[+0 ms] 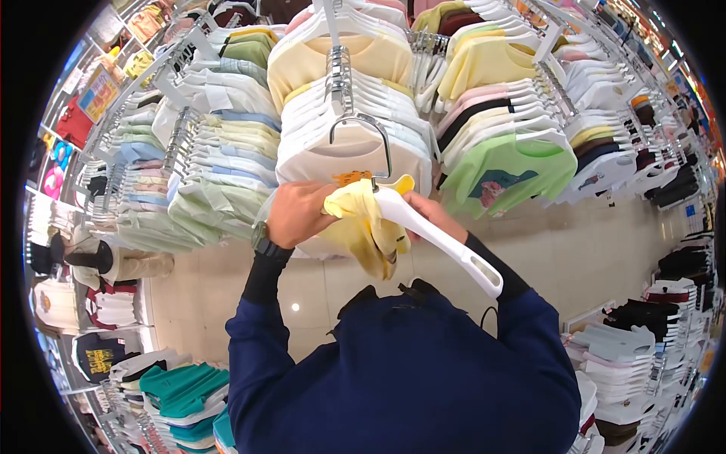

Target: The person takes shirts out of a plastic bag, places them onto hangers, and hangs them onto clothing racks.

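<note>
In front of my chest is a yellow shirt [355, 246], bunched up and hanging down between my hands. A white plastic hanger [439, 232] with a metal hook runs through it at a slant, one arm bare and pointing down to the right. My left hand [299, 213], with a watch at the wrist, is closed on the shirt's left side. Partly behind the hanger, my right hand [439, 216] has its fingers closed on the shirt's right side; some of them are hidden.
Just ahead, a rack holds white and cream shirts [352, 147] on hangers. A green shirt [510, 170] fronts the rack to the right, pale green ones [215, 204] the left. More clothes, including teal shirts [184, 390], are behind me. Tiled floor [204, 284] lies between.
</note>
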A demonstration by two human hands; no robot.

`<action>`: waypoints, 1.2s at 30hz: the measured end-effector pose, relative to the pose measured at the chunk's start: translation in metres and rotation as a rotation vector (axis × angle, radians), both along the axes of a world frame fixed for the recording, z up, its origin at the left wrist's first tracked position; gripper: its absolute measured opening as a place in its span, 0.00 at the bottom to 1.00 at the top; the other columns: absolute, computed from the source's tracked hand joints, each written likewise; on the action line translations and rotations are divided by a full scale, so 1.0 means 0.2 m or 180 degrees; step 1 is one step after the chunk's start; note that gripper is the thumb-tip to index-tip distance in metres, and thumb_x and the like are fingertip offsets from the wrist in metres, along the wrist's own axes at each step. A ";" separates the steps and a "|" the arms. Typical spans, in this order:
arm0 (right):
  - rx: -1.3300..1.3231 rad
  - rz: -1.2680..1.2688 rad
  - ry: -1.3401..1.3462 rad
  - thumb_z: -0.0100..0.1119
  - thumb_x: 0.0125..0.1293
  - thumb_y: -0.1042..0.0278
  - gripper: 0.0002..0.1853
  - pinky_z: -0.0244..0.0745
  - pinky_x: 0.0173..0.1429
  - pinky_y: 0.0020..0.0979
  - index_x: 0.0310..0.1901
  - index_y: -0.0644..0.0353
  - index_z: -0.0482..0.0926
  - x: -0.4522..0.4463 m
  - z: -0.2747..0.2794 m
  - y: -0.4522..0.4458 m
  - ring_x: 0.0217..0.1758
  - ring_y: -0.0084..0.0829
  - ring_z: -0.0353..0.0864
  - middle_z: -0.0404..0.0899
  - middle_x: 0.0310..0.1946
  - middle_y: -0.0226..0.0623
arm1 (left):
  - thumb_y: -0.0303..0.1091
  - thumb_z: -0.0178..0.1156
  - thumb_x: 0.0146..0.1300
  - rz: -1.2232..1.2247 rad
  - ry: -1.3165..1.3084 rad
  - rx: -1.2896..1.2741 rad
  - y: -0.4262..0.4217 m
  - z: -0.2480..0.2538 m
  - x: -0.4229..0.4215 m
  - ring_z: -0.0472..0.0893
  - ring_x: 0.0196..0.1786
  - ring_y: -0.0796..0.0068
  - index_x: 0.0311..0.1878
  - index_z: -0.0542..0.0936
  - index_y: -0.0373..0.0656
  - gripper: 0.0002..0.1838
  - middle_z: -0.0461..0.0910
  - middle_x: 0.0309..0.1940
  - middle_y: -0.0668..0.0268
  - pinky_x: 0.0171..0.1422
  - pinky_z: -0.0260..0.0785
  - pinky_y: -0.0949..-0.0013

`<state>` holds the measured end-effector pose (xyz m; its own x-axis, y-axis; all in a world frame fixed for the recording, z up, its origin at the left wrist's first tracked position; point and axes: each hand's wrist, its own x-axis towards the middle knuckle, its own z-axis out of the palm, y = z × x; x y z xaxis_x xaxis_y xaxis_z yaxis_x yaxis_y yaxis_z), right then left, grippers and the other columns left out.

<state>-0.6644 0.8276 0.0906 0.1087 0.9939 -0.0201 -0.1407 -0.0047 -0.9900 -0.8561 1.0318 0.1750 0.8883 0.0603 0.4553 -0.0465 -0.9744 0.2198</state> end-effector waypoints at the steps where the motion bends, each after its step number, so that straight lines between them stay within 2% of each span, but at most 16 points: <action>1: 0.0218 -0.0318 -0.0433 0.59 0.65 0.60 0.15 0.69 0.44 0.24 0.49 0.56 0.73 -0.02 -0.07 0.03 0.40 0.21 0.75 0.76 0.43 0.28 | 0.41 0.70 0.48 0.0011 0.0053 0.0007 0.00 -0.01 -0.01 0.78 0.25 0.60 0.31 0.78 0.45 0.13 0.76 0.20 0.65 0.28 0.68 0.61; 2: 0.0437 -0.0642 -0.0870 0.61 0.63 0.61 0.16 0.70 0.43 0.26 0.48 0.56 0.74 -0.03 -0.13 0.04 0.40 0.24 0.77 0.78 0.43 0.30 | 0.41 0.70 0.48 0.0018 0.0103 0.0016 0.00 -0.01 -0.02 0.78 0.25 0.59 0.30 0.78 0.45 0.13 0.76 0.20 0.64 0.28 0.68 0.61; 5: 0.0671 -0.0830 -0.2677 0.62 0.60 0.61 0.16 0.75 0.41 0.33 0.48 0.55 0.75 -0.04 -0.02 0.06 0.41 0.36 0.82 0.80 0.43 0.38 | 0.40 0.70 0.48 0.0029 0.0112 -0.0063 0.00 -0.02 -0.04 0.78 0.25 0.59 0.31 0.80 0.45 0.12 0.76 0.20 0.63 0.29 0.68 0.61; 8: 0.0532 -0.0500 -0.3695 0.65 0.54 0.64 0.16 0.78 0.38 0.34 0.45 0.53 0.78 0.08 -0.14 0.01 0.35 0.44 0.82 0.81 0.34 0.40 | 0.38 0.71 0.48 0.0284 -0.0032 -0.0167 0.02 -0.03 -0.09 0.79 0.26 0.59 0.33 0.82 0.44 0.12 0.78 0.21 0.62 0.29 0.69 0.61; 10: 0.0766 -0.0585 -0.3656 0.65 0.54 0.67 0.12 0.78 0.35 0.36 0.41 0.55 0.80 0.15 -0.10 -0.07 0.31 0.43 0.81 0.80 0.31 0.37 | 0.37 0.71 0.48 0.0590 -0.0159 -0.0216 0.07 -0.04 -0.14 0.79 0.26 0.58 0.34 0.83 0.44 0.11 0.78 0.21 0.61 0.29 0.69 0.61; 12: 0.0451 -0.1005 -0.2420 0.65 0.54 0.71 0.11 0.76 0.36 0.35 0.40 0.58 0.79 0.15 -0.02 -0.17 0.31 0.41 0.81 0.79 0.32 0.37 | 0.37 0.71 0.48 0.0932 -0.0266 -0.0249 0.12 -0.09 -0.21 0.79 0.26 0.58 0.35 0.84 0.44 0.12 0.79 0.22 0.61 0.29 0.70 0.61; 15: 0.0414 -0.0862 -0.3632 0.65 0.55 0.75 0.10 0.75 0.38 0.34 0.39 0.62 0.79 0.24 0.08 -0.22 0.33 0.40 0.80 0.78 0.34 0.39 | 0.39 0.72 0.48 0.1387 -0.0186 -0.0060 0.16 -0.13 -0.28 0.79 0.26 0.58 0.34 0.84 0.46 0.12 0.79 0.22 0.62 0.28 0.69 0.61; 21: 0.0663 -0.0917 -0.3836 0.64 0.57 0.74 0.09 0.75 0.44 0.35 0.38 0.65 0.77 0.30 0.15 -0.22 0.40 0.43 0.79 0.77 0.37 0.42 | 0.41 0.72 0.47 0.1747 -0.0316 0.0088 0.17 -0.27 -0.32 0.78 0.24 0.59 0.33 0.83 0.46 0.12 0.78 0.20 0.63 0.27 0.67 0.61; 26: 0.0635 -0.0533 -0.3811 0.64 0.57 0.74 0.08 0.74 0.47 0.36 0.36 0.65 0.77 0.27 0.18 -0.21 0.43 0.43 0.79 0.78 0.39 0.41 | 0.41 0.72 0.48 0.2075 -0.0497 0.0188 0.15 -0.30 -0.30 0.77 0.24 0.59 0.30 0.81 0.46 0.12 0.77 0.19 0.64 0.27 0.67 0.61; 30: 0.0527 -0.0858 -0.3723 0.64 0.58 0.72 0.07 0.76 0.45 0.36 0.35 0.64 0.77 0.28 0.20 -0.21 0.43 0.41 0.78 0.77 0.40 0.38 | 0.41 0.72 0.47 0.1965 -0.0414 0.0334 0.16 -0.32 -0.33 0.78 0.25 0.61 0.28 0.80 0.47 0.12 0.77 0.20 0.65 0.28 0.68 0.61; 33: 0.0891 -0.0821 -0.3779 0.64 0.59 0.72 0.07 0.75 0.45 0.35 0.37 0.64 0.78 0.27 0.22 -0.19 0.43 0.40 0.78 0.77 0.43 0.38 | 0.41 0.72 0.46 0.1824 -0.0364 0.0365 0.15 -0.32 -0.32 0.79 0.27 0.62 0.28 0.80 0.47 0.12 0.78 0.21 0.65 0.29 0.69 0.61; 36: 0.0687 -0.0570 -0.3531 0.65 0.58 0.74 0.07 0.72 0.47 0.33 0.35 0.65 0.76 0.20 0.28 -0.15 0.47 0.38 0.77 0.76 0.48 0.39 | 0.42 0.71 0.47 0.1669 -0.0229 0.0302 0.08 -0.29 -0.27 0.80 0.28 0.63 0.28 0.80 0.48 0.12 0.78 0.22 0.66 0.30 0.70 0.61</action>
<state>-0.6237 0.7971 0.1464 0.1003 0.9335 0.3444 0.8297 0.1125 -0.5468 -0.9107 1.0477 0.1165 0.7164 0.4430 0.5389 0.4399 -0.8864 0.1439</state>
